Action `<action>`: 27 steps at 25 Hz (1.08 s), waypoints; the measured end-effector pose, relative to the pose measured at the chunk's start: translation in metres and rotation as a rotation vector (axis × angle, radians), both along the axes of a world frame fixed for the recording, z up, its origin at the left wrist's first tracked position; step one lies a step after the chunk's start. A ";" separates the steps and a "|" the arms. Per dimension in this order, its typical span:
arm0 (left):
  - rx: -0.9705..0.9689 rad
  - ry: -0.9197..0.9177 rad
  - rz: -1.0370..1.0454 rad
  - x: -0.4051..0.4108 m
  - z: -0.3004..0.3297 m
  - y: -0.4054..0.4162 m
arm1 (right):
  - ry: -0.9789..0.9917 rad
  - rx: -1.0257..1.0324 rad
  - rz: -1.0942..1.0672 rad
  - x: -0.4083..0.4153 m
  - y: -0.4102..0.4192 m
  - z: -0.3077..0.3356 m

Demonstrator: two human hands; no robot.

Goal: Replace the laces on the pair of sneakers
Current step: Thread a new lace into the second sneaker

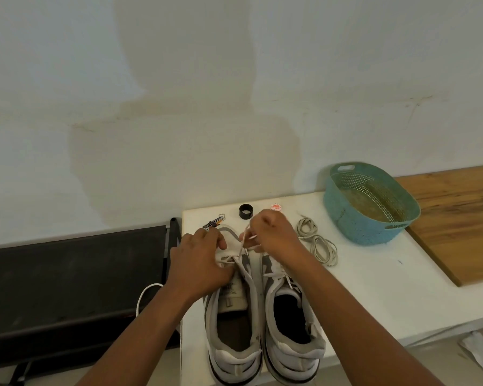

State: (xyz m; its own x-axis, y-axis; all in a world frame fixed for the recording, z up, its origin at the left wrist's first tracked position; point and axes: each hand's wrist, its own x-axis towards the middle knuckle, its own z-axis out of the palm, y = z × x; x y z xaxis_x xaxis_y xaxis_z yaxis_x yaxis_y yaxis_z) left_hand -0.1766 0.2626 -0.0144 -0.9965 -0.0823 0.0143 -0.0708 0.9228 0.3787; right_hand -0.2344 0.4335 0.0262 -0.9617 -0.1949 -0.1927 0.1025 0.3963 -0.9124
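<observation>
Two white and grey sneakers stand side by side on the white table, heels towards me. My left hand rests on the front of the left sneaker, fingers curled over its toe and tongue area. Above the toes, my right hand pinches a white lace that runs down into the left sneaker's lower eyelets. The right sneaker shows a lace in its upper eyelets. A loose coil of beige laces lies on the table to the right of my right hand.
A teal perforated basket sits at the back right, partly on a wooden board. A black ring, a round red-and-white sticker and a small keyring tool lie behind the shoes. A black stand is on the left.
</observation>
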 end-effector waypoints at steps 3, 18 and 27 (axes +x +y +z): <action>0.034 -0.015 0.019 0.000 -0.002 -0.003 | -0.271 -0.724 -0.180 -0.005 0.011 0.021; 0.178 -0.202 -0.004 -0.007 -0.007 -0.017 | -0.004 -0.188 0.036 -0.006 0.010 0.003; 0.188 -0.214 -0.003 -0.007 -0.007 -0.017 | 0.361 0.729 0.404 0.001 0.008 -0.025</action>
